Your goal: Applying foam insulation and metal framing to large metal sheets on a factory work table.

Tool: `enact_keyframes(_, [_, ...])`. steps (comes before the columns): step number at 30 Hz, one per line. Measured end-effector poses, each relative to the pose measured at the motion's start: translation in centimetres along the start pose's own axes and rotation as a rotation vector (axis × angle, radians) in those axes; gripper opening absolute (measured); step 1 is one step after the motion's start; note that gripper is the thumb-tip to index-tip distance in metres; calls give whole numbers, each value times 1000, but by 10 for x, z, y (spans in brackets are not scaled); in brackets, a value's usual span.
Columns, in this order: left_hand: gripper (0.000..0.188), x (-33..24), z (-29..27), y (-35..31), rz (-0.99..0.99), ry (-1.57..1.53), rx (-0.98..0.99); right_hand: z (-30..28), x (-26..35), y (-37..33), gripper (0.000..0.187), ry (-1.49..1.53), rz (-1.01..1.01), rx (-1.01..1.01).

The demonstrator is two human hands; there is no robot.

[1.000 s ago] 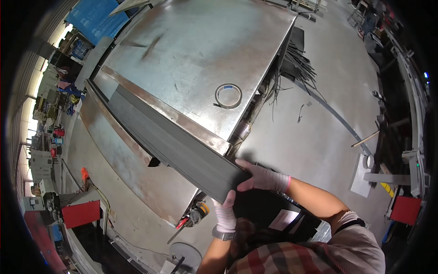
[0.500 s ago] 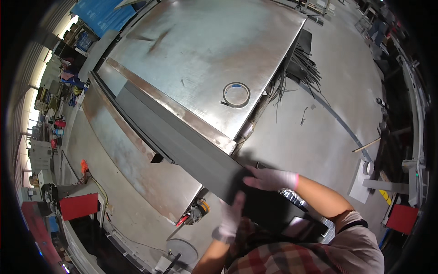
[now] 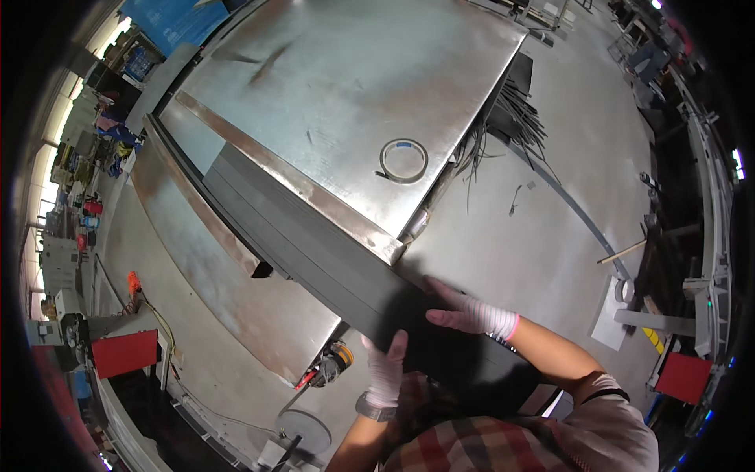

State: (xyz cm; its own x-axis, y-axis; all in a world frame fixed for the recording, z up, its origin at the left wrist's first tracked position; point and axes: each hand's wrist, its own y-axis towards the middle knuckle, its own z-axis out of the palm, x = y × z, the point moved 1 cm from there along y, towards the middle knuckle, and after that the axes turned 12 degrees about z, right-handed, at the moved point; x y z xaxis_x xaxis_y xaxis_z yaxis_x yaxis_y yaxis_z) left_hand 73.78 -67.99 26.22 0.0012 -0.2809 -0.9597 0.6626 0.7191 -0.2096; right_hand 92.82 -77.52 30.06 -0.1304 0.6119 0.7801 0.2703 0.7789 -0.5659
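Observation:
A stack of long, flat dark-grey strips (image 3: 314,252) lies lengthwise in the gap between two metal tabletops, its near end reaching toward my body. My left hand (image 3: 384,374), in a pale glove, grips the stack's left edge with the thumb on top. At the right edge, my gloved right hand (image 3: 472,313) holds the same stack, thumb over the upper face and fingers along the side. Shadow darkens the near end, and the undersides of the strips are hidden.
A coiled metal band (image 3: 403,161) lies on the large tabletop (image 3: 330,86). Thin dark offcuts (image 3: 519,118) hang beside its right edge. An orange-and-black reel (image 3: 336,362) sits by the smaller tabletop's (image 3: 212,259) corner. Red panels (image 3: 126,354) stand at the left.
My left hand has shifted slightly left along with the strips' near end. Several strip edges now show side by side on the stack. The whole view has moved a little.

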Motion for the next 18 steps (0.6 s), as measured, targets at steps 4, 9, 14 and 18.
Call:
enact_keyframes(4, [65,-47,26,-20,-54,141,109,1,-26,-31,69,180,96,208])
enact_keyframes(9, [63,-28,42,-23,-9,-90,-59,10,-27,-28,62,164,-85,40])
enact_keyframes(14, [51,-9,35,-16,176,42,-97,15,-26,-18,68,168,-134,43])
enact_keyframes(18, [55,-12,36,-6,52,-53,-160,19,-27,-9,69,239,22,90])
